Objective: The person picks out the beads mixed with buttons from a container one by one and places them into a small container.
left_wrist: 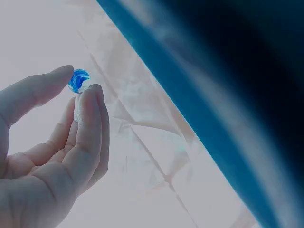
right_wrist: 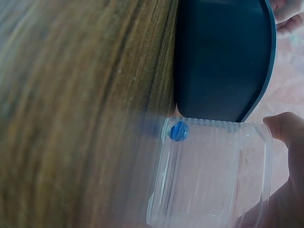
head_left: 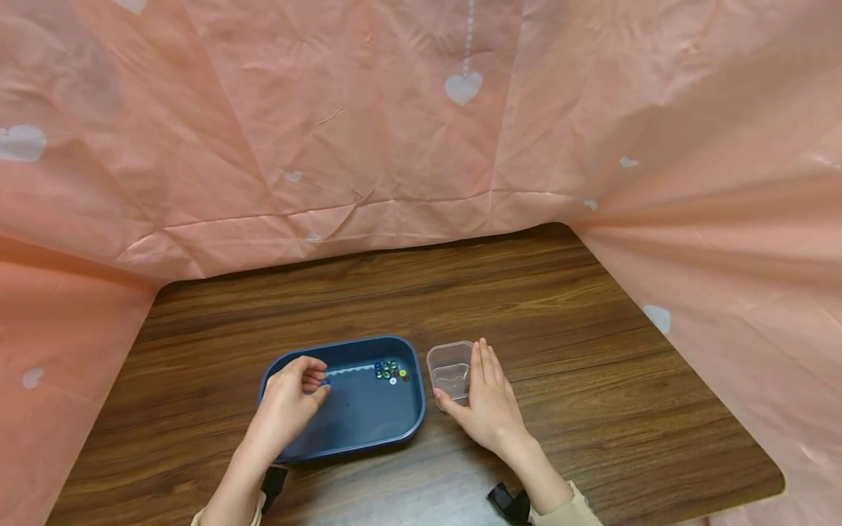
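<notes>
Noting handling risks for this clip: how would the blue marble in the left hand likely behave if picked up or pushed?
The blue marble would probably roll easily, since it looks round. It may be slippery: its surface appears smooth and glossy, and the left hand pinches it at the fingertips.

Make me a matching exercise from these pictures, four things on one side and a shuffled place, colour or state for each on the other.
1. Left hand
2. Right hand
3. Green glass marbles
4. Fabric backdrop

A. Touching the clear plastic container
B. Pink with white hearts
C. Inside the blue tray
D. Pinching a blue marble

Pairs: 1-D, 2-A, 3-C, 4-B
</notes>
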A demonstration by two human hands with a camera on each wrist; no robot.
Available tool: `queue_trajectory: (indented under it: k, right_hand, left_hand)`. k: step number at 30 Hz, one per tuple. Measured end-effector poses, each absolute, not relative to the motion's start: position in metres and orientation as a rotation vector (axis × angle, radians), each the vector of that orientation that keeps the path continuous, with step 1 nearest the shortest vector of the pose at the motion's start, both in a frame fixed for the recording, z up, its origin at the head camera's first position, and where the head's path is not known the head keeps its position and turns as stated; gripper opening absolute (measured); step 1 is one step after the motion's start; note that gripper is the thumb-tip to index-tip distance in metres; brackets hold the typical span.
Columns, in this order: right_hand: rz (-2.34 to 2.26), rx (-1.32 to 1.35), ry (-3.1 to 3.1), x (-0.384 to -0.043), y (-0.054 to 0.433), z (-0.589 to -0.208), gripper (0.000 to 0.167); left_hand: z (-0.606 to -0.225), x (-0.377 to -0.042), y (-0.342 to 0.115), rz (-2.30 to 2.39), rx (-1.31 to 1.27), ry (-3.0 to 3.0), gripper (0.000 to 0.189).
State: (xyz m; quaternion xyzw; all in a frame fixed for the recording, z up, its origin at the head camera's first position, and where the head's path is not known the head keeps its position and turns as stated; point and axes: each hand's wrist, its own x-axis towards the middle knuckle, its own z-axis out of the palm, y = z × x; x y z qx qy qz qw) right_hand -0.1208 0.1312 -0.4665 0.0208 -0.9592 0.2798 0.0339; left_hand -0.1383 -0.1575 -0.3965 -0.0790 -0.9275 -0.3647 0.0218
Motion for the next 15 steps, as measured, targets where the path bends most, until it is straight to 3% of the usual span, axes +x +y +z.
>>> queue_trajectory:
  k: [15]
  right_hand:
    - [0.844,0.066,-2.932,-0.121,0.132,-0.466,0.102]
  left_hand:
    - [-0.388,-0.13,-0.14,-1.188,-0.266,-2.82,0.025]
